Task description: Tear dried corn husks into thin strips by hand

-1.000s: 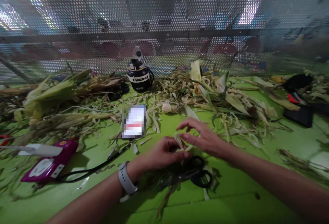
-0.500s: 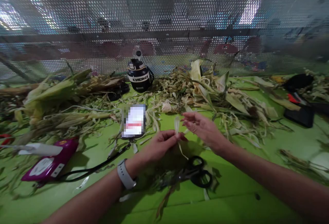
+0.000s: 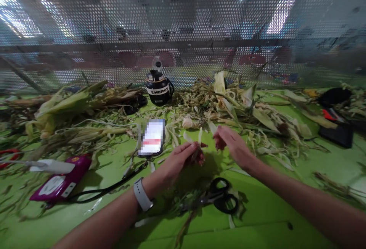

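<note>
Pale, thin husk strips (image 3: pixel 200 137) are now splaying above the pinching left grip (image 3: pixel 183 158); right grip (image 3: pixel 236 148) is curling, contents unclear; broad yellow-green husks (image 3: pixel 68 102) beyond are lying unshredded.

Your left hand (image 3: pixel 184 155) covers the lower ends of the pale husk strips (image 3: pixel 188 138); whether your right hand's (image 3: pixel 234 146) curled fingers hold anything cannot be told. Toward the table's (image 3: pixel 257 218) near edge, the scissors' (image 3: pixel 212 198) tips blur into scraps (image 3: pixel 189 196). Beyond the far edge, shapes behind the perforated panel (image 3: pixel 183 16) are indistinct.
</note>
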`<move>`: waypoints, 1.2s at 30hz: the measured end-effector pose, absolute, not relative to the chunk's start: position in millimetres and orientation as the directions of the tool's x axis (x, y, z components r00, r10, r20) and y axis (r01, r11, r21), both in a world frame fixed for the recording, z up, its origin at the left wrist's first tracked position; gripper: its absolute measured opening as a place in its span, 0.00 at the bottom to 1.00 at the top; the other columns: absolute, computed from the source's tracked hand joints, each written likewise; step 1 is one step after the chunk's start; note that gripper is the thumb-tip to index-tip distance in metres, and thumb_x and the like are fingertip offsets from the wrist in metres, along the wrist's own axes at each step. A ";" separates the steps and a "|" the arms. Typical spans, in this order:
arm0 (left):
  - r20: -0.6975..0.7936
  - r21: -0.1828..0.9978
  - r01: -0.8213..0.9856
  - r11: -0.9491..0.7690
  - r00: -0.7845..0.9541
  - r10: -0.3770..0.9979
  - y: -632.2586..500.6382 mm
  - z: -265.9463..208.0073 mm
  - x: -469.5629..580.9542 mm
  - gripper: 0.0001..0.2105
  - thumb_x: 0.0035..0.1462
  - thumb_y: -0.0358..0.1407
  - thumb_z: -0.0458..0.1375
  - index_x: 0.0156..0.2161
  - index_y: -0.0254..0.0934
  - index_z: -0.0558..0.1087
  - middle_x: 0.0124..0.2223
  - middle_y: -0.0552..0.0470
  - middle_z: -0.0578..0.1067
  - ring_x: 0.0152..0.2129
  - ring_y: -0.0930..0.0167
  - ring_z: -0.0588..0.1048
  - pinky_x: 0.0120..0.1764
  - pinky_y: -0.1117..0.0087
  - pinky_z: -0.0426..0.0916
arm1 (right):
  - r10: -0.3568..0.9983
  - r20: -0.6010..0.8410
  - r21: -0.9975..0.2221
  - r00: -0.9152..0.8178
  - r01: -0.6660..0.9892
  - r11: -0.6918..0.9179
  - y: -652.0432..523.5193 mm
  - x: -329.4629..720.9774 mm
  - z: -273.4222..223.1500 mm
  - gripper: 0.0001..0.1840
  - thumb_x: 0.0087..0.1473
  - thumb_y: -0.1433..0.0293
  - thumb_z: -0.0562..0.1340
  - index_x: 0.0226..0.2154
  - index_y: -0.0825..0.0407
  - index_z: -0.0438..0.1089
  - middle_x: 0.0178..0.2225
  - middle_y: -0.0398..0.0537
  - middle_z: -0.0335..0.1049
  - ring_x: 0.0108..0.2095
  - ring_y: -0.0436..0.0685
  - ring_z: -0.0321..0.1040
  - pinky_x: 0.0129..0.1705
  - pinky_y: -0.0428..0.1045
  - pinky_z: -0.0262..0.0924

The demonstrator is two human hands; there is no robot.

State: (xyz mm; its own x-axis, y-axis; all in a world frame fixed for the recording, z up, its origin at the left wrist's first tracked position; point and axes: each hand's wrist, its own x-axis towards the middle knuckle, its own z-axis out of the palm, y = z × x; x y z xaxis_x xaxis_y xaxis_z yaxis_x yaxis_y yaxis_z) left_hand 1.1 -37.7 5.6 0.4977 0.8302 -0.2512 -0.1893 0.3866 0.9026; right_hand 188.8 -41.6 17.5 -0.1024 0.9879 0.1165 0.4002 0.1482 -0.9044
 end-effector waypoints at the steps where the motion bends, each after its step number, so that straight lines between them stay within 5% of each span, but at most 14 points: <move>1: -0.259 0.891 -0.217 0.399 0.477 0.840 -37.3 5.3 1.1 0.15 0.47 0.45 0.62 0.34 0.34 0.74 0.30 0.52 0.74 0.26 0.74 0.70 0.35 0.73 0.64 | 0.983 0.124 -0.879 -0.133 0.446 0.171 -44.0 187.8 18.9 0.23 0.60 0.54 0.46 0.27 0.53 0.62 0.23 0.42 0.63 0.24 0.50 0.60 0.26 0.45 0.53; 9: -0.202 0.927 -0.221 0.304 0.391 0.898 -31.6 -4.0 1.4 0.14 0.45 0.44 0.64 0.32 0.33 0.73 0.28 0.54 0.73 0.25 0.76 0.68 0.33 0.76 0.63 | 0.933 0.188 -0.688 -0.307 0.636 0.348 -49.0 180.7 8.2 0.14 0.58 0.62 0.53 0.26 0.52 0.64 0.21 0.41 0.63 0.23 0.50 0.58 0.26 0.46 0.50; 15: -0.204 0.885 -0.343 0.315 0.322 0.925 -32.2 -3.8 4.6 0.17 0.44 0.45 0.64 0.37 0.35 0.74 0.36 0.49 0.78 0.37 0.69 0.74 0.43 0.70 0.65 | 0.943 0.324 -0.759 -0.071 0.576 0.304 -50.5 177.9 10.1 0.11 0.57 0.60 0.55 0.32 0.51 0.63 0.26 0.44 0.65 0.27 0.53 0.62 0.30 0.48 0.57; 23: -0.187 0.845 -0.429 0.320 0.323 0.928 -34.3 -3.7 5.7 0.15 0.48 0.44 0.62 0.40 0.37 0.75 0.42 0.49 0.78 0.40 0.68 0.73 0.45 0.70 0.66 | 0.990 0.142 -0.950 0.020 0.283 0.130 -49.9 175.5 -1.4 0.16 0.53 0.56 0.58 0.34 0.51 0.61 0.31 0.47 0.66 0.33 0.55 0.66 0.33 0.49 0.63; 28: -0.136 0.848 -0.458 0.267 0.299 0.945 -35.8 -2.9 7.4 0.13 0.49 0.41 0.63 0.38 0.37 0.74 0.39 0.50 0.77 0.40 0.69 0.73 0.44 0.71 0.65 | 0.944 -0.066 -0.992 -0.322 0.126 -0.027 -51.1 168.0 -11.4 0.19 0.52 0.58 0.61 0.42 0.51 0.61 0.36 0.48 0.71 0.39 0.56 0.69 0.40 0.51 0.63; 32: -0.097 0.875 -0.435 0.212 0.271 0.958 -34.5 -3.5 7.3 0.09 0.47 0.38 0.64 0.33 0.36 0.72 0.32 0.55 0.75 0.33 0.73 0.71 0.39 0.74 0.63 | 0.941 0.010 -0.945 -0.338 0.304 0.119 -54.2 167.3 -12.8 0.15 0.56 0.57 0.56 0.32 0.52 0.66 0.26 0.43 0.68 0.29 0.53 0.66 0.30 0.47 0.60; 36: -0.104 0.919 -0.356 0.168 0.191 0.976 -33.3 -1.2 5.6 0.10 0.44 0.37 0.65 0.32 0.35 0.73 0.29 0.56 0.73 0.30 0.74 0.69 0.37 0.75 0.62 | 0.893 0.305 -0.651 -0.330 0.613 0.449 -56.3 173.8 -7.4 0.13 0.60 0.63 0.53 0.32 0.51 0.69 0.28 0.47 0.70 0.30 0.55 0.65 0.33 0.49 0.59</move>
State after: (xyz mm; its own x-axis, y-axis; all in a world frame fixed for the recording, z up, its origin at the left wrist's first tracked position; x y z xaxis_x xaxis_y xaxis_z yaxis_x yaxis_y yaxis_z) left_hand 5.6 -33.3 -1.2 0.1912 0.9760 -0.1044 -0.3563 0.1681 0.9191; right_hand 173.8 -56.3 -7.4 -0.3304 0.8933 0.3047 0.6126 0.4485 -0.6508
